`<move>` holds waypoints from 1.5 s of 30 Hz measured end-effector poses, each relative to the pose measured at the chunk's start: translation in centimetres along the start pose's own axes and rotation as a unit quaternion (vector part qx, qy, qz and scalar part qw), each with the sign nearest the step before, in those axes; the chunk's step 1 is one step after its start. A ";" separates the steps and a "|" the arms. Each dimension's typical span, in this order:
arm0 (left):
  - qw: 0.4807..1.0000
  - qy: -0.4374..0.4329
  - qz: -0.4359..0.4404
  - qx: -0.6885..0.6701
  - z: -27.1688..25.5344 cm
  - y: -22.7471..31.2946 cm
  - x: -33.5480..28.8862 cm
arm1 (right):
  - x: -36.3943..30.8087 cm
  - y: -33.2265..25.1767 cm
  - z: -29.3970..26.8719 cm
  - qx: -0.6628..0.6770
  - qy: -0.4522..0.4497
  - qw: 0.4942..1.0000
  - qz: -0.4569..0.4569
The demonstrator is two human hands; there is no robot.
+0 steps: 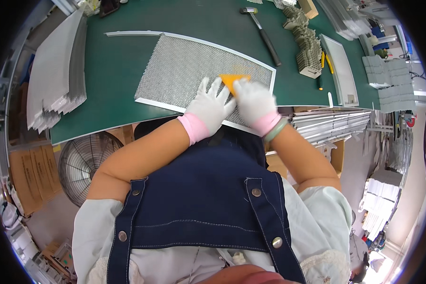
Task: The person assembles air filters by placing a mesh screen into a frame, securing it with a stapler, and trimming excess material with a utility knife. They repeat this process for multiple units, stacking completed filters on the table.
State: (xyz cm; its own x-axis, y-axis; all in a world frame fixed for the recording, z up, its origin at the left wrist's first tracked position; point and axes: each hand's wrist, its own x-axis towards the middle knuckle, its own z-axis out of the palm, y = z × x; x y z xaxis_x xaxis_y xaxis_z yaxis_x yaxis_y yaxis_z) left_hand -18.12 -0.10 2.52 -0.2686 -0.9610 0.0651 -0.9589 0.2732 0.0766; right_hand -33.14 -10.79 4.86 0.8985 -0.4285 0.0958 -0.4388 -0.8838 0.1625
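Observation:
A silvery mesh panel lies on the green table, with pale metal frame strips along its far, right and near edges. Its left edge shows bare mesh, and the far strip has a length sticking out to the left. My left hand, in a white glove with a pink cuff, rests on the mesh near the near edge, fingers spread. Beside it, my right hand, gloved the same way and slightly blurred, grips a flat orange scraper against the mesh. Its fingers partly cover the scraper.
A hammer lies beyond the panel. Stacked small beige pieces, yellow-handled pliers and a framed panel sit at the right. Mesh sheets stack up at the left. A fan stands below the table's near edge.

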 end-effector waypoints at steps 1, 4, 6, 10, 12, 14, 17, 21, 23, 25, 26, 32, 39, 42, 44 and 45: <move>1.000 -0.014 -0.011 -0.007 -0.1 0.0 -0.1 | -0.2 -1.0 0.6 0.063 0.185 0.979 -0.051; 0.999 0.040 0.014 -0.003 -0.5 -0.3 -0.7 | 4.1 3.1 -3.2 0.133 0.175 0.971 0.094; 0.997 0.056 0.043 -0.014 0.6 -0.6 -0.9 | 5.4 7.9 -0.4 -0.080 0.144 0.970 0.180; 0.997 0.064 0.044 0.009 -3.6 -1.5 -5.1 | 8.9 5.7 0.5 -0.028 -0.001 0.998 0.049; 0.979 -0.047 -0.117 -0.157 -6.7 -0.6 -7.9 | 8.3 4.6 3.3 -0.018 0.033 0.998 0.058; 0.929 0.020 -0.262 -0.260 -3.9 -0.6 -12.5 | 8.7 4.2 4.2 0.011 0.093 0.994 0.057; 0.676 -0.009 -0.384 -0.629 -0.7 -0.4 -13.4 | 8.6 2.5 2.4 0.157 0.033 0.982 0.097; 0.670 0.254 -0.324 -0.618 -3.7 0.0 -11.2 | 8.8 1.6 -5.3 0.424 0.074 0.880 0.203; 0.675 0.434 -0.209 -0.559 -8.4 -2.8 -8.6 | 7.8 1.7 -11.6 0.528 0.214 0.801 0.187; 0.712 0.425 -0.156 -0.537 -14.1 -6.5 -7.1 | 7.0 2.7 -13.3 0.652 0.334 0.674 0.088; 0.663 0.416 -0.085 -0.616 -16.1 -7.4 -6.4 | 6.9 3.0 -12.9 0.675 0.339 0.654 0.053; 0.832 0.186 -0.121 -0.509 -9.2 -12.8 -6.4 | 4.9 3.9 -3.3 0.669 0.083 0.735 0.076; 0.946 0.144 -0.117 -0.264 -1.7 -12.2 -7.4 | 4.7 4.5 0.2 0.345 -0.014 0.932 -0.109; 0.957 0.184 -0.099 -0.203 -0.8 -11.7 -7.6 | 4.2 5.4 2.6 0.333 0.003 0.933 -0.134; 0.962 0.199 -0.080 -0.168 -0.4 -11.6 -7.9 | 4.3 5.0 2.3 0.337 -0.003 0.932 -0.137; 0.964 0.207 -0.070 -0.150 -0.3 -11.6 -8.1 | 4.4 4.9 2.1 0.339 -0.004 0.930 -0.139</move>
State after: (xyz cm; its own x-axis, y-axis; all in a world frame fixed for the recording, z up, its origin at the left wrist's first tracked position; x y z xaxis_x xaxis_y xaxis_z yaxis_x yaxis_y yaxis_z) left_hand -4.76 4.56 1.45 -0.0187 -0.9078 0.4190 -0.8968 0.2005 0.3944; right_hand -31.32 -17.44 4.04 0.9771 -0.1646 0.1345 -0.0816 -0.8748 -0.4775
